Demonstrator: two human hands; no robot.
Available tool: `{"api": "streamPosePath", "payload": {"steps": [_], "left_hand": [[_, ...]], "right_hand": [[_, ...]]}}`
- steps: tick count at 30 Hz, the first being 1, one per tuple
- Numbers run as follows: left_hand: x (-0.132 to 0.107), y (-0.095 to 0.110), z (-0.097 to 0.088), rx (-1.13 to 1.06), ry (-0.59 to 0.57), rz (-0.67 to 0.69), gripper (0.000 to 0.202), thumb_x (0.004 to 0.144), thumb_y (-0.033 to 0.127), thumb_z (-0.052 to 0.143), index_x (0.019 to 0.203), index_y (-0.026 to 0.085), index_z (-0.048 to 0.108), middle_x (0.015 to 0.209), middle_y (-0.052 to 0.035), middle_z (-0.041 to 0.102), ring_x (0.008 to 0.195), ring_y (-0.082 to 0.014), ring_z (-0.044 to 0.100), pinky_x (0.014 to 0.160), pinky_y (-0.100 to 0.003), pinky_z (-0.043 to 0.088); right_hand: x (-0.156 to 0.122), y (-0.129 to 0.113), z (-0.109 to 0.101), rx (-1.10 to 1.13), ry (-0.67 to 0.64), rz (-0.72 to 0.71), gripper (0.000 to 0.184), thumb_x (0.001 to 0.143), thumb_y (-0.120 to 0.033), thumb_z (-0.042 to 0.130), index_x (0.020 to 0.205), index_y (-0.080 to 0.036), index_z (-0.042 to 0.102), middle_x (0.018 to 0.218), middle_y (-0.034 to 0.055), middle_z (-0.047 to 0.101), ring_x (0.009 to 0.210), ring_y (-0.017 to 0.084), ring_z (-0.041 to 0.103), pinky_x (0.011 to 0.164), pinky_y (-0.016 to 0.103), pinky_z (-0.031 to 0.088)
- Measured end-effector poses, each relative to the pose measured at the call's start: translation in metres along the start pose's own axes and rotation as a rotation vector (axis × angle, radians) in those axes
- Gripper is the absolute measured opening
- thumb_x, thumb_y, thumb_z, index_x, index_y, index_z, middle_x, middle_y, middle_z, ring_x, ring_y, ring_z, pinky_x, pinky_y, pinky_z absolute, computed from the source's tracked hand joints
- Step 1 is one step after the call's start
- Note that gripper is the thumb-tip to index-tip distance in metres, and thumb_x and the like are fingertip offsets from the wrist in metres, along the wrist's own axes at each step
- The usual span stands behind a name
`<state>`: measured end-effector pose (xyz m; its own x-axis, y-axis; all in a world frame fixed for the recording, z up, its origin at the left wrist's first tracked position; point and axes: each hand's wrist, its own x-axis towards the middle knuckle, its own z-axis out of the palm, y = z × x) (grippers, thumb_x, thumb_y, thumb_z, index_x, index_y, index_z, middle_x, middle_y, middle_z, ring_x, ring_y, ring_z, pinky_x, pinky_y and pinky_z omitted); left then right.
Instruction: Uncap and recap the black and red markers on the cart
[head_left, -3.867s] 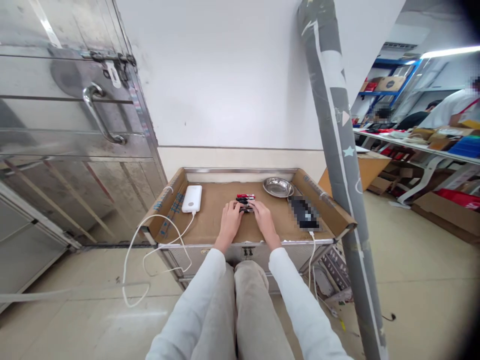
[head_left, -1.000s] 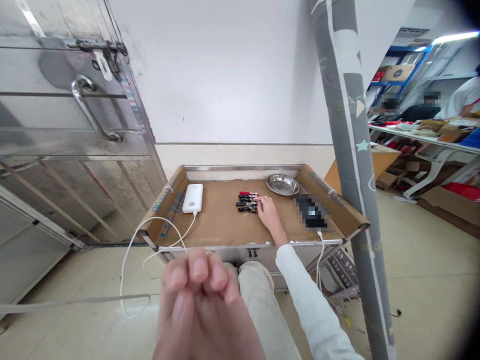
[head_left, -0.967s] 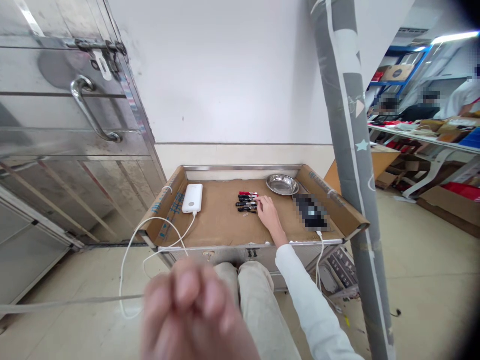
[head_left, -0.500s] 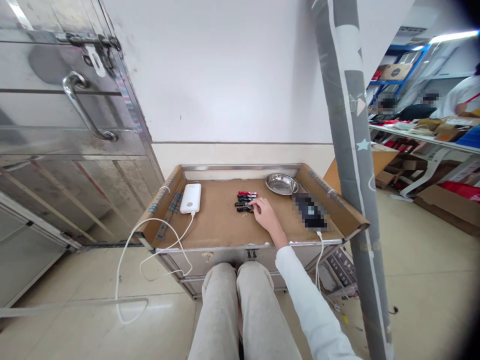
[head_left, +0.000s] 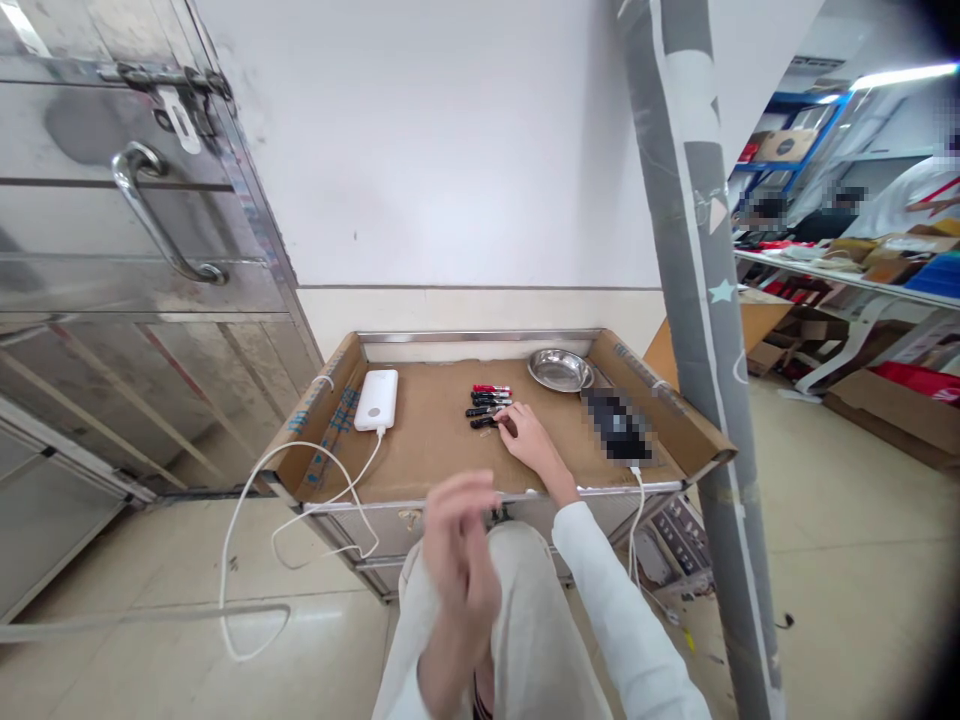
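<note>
My right hand point(head_left: 529, 440) rests over the right end of the row of pens, its thumb and forefinger pinching the nearest black pen point(head_left: 484, 423), which lies on the cardboard. Just behind that pen are another black pen point(head_left: 480, 411), more dark pens point(head_left: 484, 398) and a red pen point(head_left: 489, 388), side by side; their right ends are partly hidden by my fingers. My left hand point(head_left: 459, 545) is raised in front of the table edge, above my lap. It is blurred by motion, with fingers stretched out, thumb apart and nothing visible in it.
A white power bank point(head_left: 376, 398) with a looping cable lies on the left of the cardboard-lined tabletop point(head_left: 435, 460). At the right are a shiny metal bowl point(head_left: 559, 370) and a blurred-out dark device point(head_left: 619, 425) with a cable. A wrapped grey pole point(head_left: 701, 300) stands at the right.
My left hand has come into view from below, over my lap. The fingers of my right hand have shifted slightly nearer, onto the nearest black pen. The view has moved a little.
</note>
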<state>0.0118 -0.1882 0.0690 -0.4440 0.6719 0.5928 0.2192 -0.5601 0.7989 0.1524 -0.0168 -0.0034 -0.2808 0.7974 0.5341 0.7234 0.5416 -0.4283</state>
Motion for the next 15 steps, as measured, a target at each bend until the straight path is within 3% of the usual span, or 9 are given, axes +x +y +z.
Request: {"api": "streamPosePath", "payload": {"steps": [5, 7, 13, 15], "left_hand": [[0.034, -0.096, 0.041, 0.466, -0.439, -0.051, 0.015, 0.087, 0.014, 0.047, 0.096, 0.018, 0.058, 0.098, -0.0077, 0.057, 0.093, -0.0205, 0.056, 0.086, -0.039, 0.048], [0.042, -0.121, 0.048, 0.611, -0.513, -0.029, 0.011, 0.086, 0.013, 0.050, 0.095, 0.017, 0.055, 0.098, -0.0080, 0.056, 0.096, -0.0219, 0.054, 0.089, -0.042, 0.046], [0.063, -0.143, 0.057, 0.614, -0.725, 0.050, 0.009, 0.089, 0.014, 0.045, 0.088, 0.018, 0.053, 0.092, -0.0046, 0.053, 0.087, -0.0177, 0.055, 0.084, -0.035, 0.047], [0.074, -0.148, 0.060, 0.557, -0.728, 0.088, 0.008, 0.090, 0.016, 0.046, 0.088, 0.019, 0.054, 0.093, -0.0043, 0.053, 0.089, -0.0176, 0.056, 0.086, -0.034, 0.046]], "right_hand": [[0.000, 0.001, 0.002, -0.110, 0.003, 0.057, 0.009, 0.084, -0.017, 0.051, 0.088, -0.021, 0.058, 0.091, 0.0048, 0.061, 0.089, 0.021, 0.053, 0.083, 0.033, 0.040], [0.000, 0.001, 0.002, -0.137, -0.001, 0.068, 0.007, 0.084, -0.018, 0.051, 0.086, -0.021, 0.058, 0.092, 0.0050, 0.061, 0.090, 0.021, 0.053, 0.082, 0.033, 0.040], [0.003, 0.002, 0.001, -0.129, 0.057, 0.084, 0.010, 0.087, -0.020, 0.048, 0.089, -0.020, 0.057, 0.091, 0.0050, 0.061, 0.090, 0.020, 0.054, 0.083, 0.032, 0.040], [0.007, 0.003, 0.000, -0.136, 0.128, 0.110, 0.012, 0.089, -0.021, 0.045, 0.093, -0.019, 0.056, 0.094, 0.0065, 0.061, 0.093, 0.021, 0.054, 0.086, 0.032, 0.040]]}}
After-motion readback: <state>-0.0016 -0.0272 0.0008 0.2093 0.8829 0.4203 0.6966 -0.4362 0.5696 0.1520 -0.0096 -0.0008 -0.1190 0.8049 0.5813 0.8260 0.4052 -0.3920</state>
